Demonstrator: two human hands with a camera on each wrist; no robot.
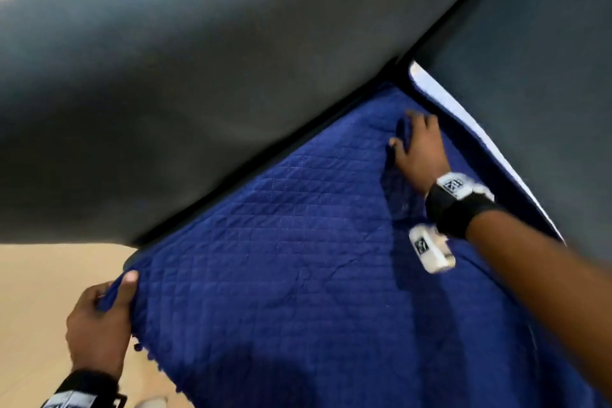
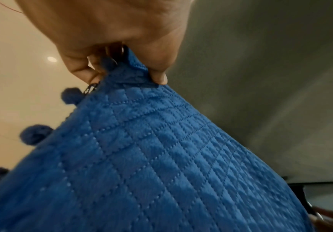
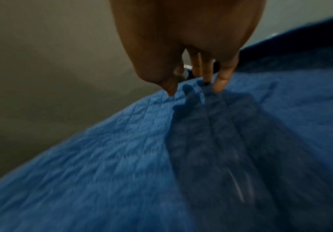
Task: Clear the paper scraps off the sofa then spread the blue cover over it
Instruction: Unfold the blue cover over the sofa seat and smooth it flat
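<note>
No paper scraps show on the grey sofa (image 1: 546, 60); the blue quilted cover (image 1: 281, 258) lies across its seat, backrest (image 1: 198, 76) uncovered, left hand (image 1: 99, 318) grip pinching a front corner, right hand (image 1: 419, 149) flat-fingered, smoothing it rearward

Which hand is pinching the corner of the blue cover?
The left hand: its thumb and fingers pinch a corner of the blue cover, by the pom-poms. The right hand only rests straight fingers on it, near the sofa back.
</note>
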